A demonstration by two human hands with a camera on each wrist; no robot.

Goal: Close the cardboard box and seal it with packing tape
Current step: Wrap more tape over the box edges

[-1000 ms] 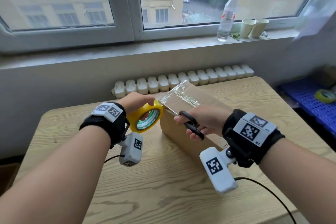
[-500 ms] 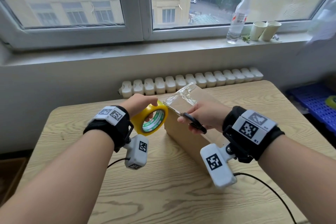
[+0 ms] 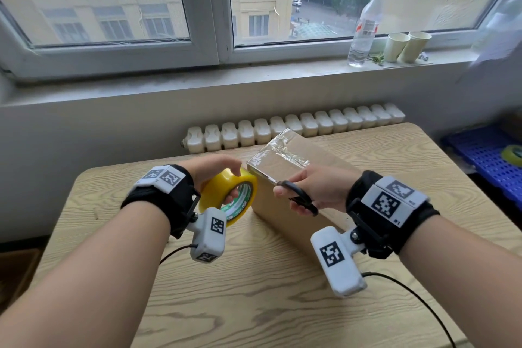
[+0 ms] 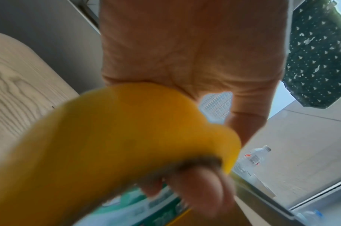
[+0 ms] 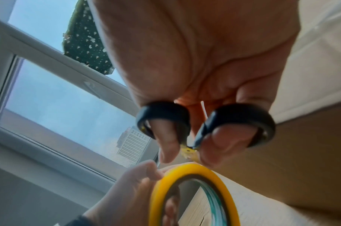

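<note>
— Where do we find the cardboard box [image 3: 296,198]?

— On the wooden table [image 3: 254,305], flaps down, a strip of clear tape [image 3: 278,157] running along its top to the near left corner.

— And our hands?

— Our left hand [image 3: 214,171] grips the yellow tape roll [image 3: 230,195], fingers curled through its core, just beside the box's left corner. Our right hand [image 3: 313,189] holds black scissors [image 3: 300,200], thumb and finger through the loops, at that same corner.

— On the windowsill?

— We see a water bottle [image 3: 365,28] and two paper cups [image 3: 406,46].
</note>
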